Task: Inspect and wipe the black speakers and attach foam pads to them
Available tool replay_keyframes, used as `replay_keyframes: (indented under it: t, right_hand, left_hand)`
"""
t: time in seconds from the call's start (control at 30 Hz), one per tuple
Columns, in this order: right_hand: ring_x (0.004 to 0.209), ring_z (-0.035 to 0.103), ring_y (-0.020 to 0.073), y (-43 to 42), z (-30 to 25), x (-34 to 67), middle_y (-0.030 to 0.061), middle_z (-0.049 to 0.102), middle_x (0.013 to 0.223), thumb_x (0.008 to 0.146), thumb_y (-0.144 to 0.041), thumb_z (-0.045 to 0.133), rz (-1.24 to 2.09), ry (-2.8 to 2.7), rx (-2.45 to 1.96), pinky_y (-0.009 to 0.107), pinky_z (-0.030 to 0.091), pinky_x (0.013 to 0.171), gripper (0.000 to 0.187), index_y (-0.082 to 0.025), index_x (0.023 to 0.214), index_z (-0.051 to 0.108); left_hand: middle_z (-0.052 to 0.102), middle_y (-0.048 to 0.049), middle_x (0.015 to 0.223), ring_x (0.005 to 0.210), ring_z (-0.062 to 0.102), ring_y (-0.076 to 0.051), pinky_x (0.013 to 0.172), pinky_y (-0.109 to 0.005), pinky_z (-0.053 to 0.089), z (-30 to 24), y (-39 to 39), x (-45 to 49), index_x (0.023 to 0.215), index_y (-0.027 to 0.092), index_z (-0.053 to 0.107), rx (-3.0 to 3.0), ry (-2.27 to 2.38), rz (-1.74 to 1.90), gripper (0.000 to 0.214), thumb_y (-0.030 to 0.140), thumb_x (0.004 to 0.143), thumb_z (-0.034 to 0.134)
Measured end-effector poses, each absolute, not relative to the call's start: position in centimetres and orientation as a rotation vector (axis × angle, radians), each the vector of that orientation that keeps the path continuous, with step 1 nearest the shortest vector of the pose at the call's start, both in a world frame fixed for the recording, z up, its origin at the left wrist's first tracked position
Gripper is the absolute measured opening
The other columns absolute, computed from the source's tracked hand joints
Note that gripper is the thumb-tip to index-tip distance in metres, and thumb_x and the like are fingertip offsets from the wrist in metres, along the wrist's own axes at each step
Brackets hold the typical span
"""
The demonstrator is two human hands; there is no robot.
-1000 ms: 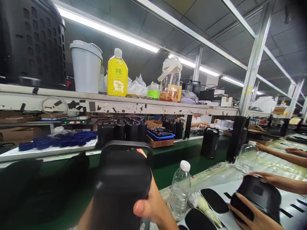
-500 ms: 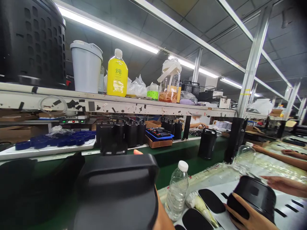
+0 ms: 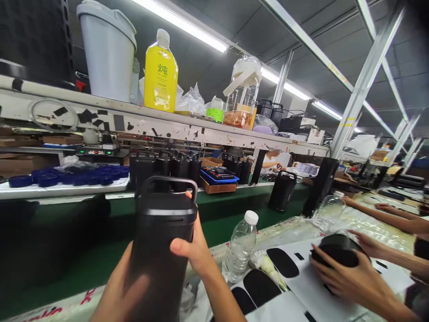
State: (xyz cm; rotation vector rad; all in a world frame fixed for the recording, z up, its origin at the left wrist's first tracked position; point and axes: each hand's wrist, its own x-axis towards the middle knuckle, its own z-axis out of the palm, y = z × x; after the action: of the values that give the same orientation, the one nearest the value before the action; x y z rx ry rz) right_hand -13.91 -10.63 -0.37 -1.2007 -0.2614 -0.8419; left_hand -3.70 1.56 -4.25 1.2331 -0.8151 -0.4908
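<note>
A tall black handled case [image 3: 157, 250] stands upright between my two hands, its carry handle at the top. My left hand [image 3: 122, 284] wraps its lower left side, the thumb blurred across the front. My right hand [image 3: 194, 246] grips the right side near the top, with the thumb on the front face and a fingertip showing behind the handle. Past my right forearm is a clear plastic bottle [image 3: 240, 248] with a white cap.
Behind the case runs a green conveyor belt [image 3: 221, 217], with another black case [image 3: 283, 190] on it. A co-worker's hands [image 3: 348, 273] hold a black part over white sheets with black pads [image 3: 263, 286]. Overhead, a shelf [image 3: 134, 118] carries a yellow bottle [image 3: 161, 76].
The case has moved away from my face and lower, so its front and both my hands show. My view has shifted. The co-worker's hands have turned the black part.
</note>
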Motion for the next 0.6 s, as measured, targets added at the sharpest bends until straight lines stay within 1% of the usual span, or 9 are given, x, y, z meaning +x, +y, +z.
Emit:
replay_keyframes:
  t: [0.07, 0.1, 0.13, 0.2, 0.27, 0.33, 0.47, 0.53, 0.6]
  right_hand:
    - [0.131, 0.052, 0.0231, -11.2, -0.6, -13.7, 0.0086, 0.048, 0.144, 0.065, -0.037, 0.083, -0.98, -0.138, -1.217, 0.039, 0.042, 0.114, 0.114, -0.024, 0.155, 0.015]
    - [0.131, 0.052, 0.0244, -11.5, -0.8, -13.7, 0.0087, 0.048, 0.144, 0.065, -0.041, 0.082, -1.053, -0.075, -1.232, 0.04, 0.043, 0.113, 0.113, -0.025, 0.155, 0.017]
    - [0.13, 0.053, 0.0254, -12.0, -1.0, -13.8, 0.009, 0.047, 0.144, 0.066, -0.045, 0.079, -1.133, -0.018, -1.246, 0.042, 0.043, 0.112, 0.111, -0.025, 0.156, 0.016]
    - [0.131, 0.052, 0.0254, -12.9, -1.6, -14.1, 0.0092, 0.043, 0.147, 0.071, -0.049, 0.074, -1.309, 0.083, -1.259, 0.044, 0.042, 0.112, 0.108, -0.026, 0.156, 0.013]
    - [0.136, 0.045, 0.0242, -13.6, -2.2, -14.6, 0.0087, 0.035, 0.152, 0.072, -0.048, 0.073, -1.467, 0.181, -1.286, 0.043, 0.036, 0.116, 0.106, -0.027, 0.156, 0.011]
    - [0.142, 0.037, 0.0235, -14.0, -2.8, -15.0, 0.0081, 0.028, 0.156, 0.07, -0.044, 0.077, -1.59, 0.276, -1.349, 0.042, 0.029, 0.121, 0.109, -0.026, 0.156, 0.013]
    - [0.146, 0.029, 0.0204, -14.6, -2.8, -14.2, 0.0066, 0.019, 0.159, 0.06, -0.034, 0.085, -1.673, 0.385, -1.53, 0.034, 0.025, 0.123, 0.123, -0.024, 0.157, 0.01]
    - [0.145, 0.031, 0.0187, -15.7, -2.5, -13.0, 0.0061, 0.017, 0.16, 0.061, -0.033, 0.086, -1.639, 0.421, -1.591, 0.032, 0.024, 0.123, 0.125, -0.025, 0.158, 0.007]
    - [0.142, 0.036, 0.0193, -17.6, -2.4, -11.4, 0.0072, 0.023, 0.159, 0.063, -0.036, 0.084, -1.572, 0.449, -1.602, 0.034, 0.025, 0.123, 0.124, -0.025, 0.159, 0.007]
  left_hand:
    - [0.057, -0.0091, 0.136, 0.129, 0.047, -0.037, 0.11, -0.051, 0.036, -4.8, 1.5, -1.5, 0.128, 0.022, 0.056, 1.266, -0.941, -0.309, 0.09, 0.086, 0.064, 0.058]
    - [0.059, -0.0081, 0.132, 0.125, 0.05, -0.036, 0.109, -0.05, 0.034, -4.8, 1.6, -0.3, 0.13, 0.023, 0.055, 1.279, -0.98, -0.207, 0.088, 0.085, 0.068, 0.054]
    - [0.061, -0.0081, 0.128, 0.122, 0.052, -0.032, 0.106, -0.046, 0.036, -4.6, 1.9, 0.7, 0.13, 0.022, 0.056, 1.252, -0.972, -0.1, 0.078, 0.079, 0.078, 0.048]
    - [0.066, -0.0079, 0.115, 0.111, 0.059, -0.027, 0.091, -0.035, 0.047, -3.5, 2.7, 2.1, 0.119, 0.019, 0.062, 1.127, -0.892, -0.003, 0.06, 0.067, 0.086, 0.048]
    - [0.067, -0.0076, 0.106, 0.103, 0.062, -0.024, 0.079, -0.029, 0.052, -1.8, 3.6, 2.5, 0.108, 0.017, 0.065, 1.013, -0.799, 0.041, 0.049, 0.06, 0.088, 0.051]
    - [0.067, -0.0077, 0.105, 0.101, 0.063, -0.024, 0.076, -0.029, 0.054, -0.3, 4.6, 2.4, 0.103, 0.016, 0.067, 0.952, -0.769, 0.083, 0.043, 0.054, 0.089, 0.051]
    - [0.066, -0.0094, 0.103, 0.099, 0.063, -0.026, 0.07, -0.031, 0.055, 1.1, 5.7, 2.3, 0.099, 0.013, 0.066, 0.839, -0.774, 0.092, 0.037, 0.043, 0.093, 0.047]
    - [0.066, -0.0098, 0.102, 0.096, 0.064, -0.026, 0.066, -0.031, 0.055, 1.3, 6.0, 2.5, 0.098, 0.011, 0.065, 0.798, -0.759, 0.055, 0.039, 0.045, 0.093, 0.045]
    - [0.066, -0.0099, 0.101, 0.095, 0.063, -0.027, 0.063, -0.03, 0.055, 1.3, 6.1, 2.8, 0.096, 0.011, 0.064, 0.783, -0.754, 0.044, 0.042, 0.048, 0.092, 0.044]
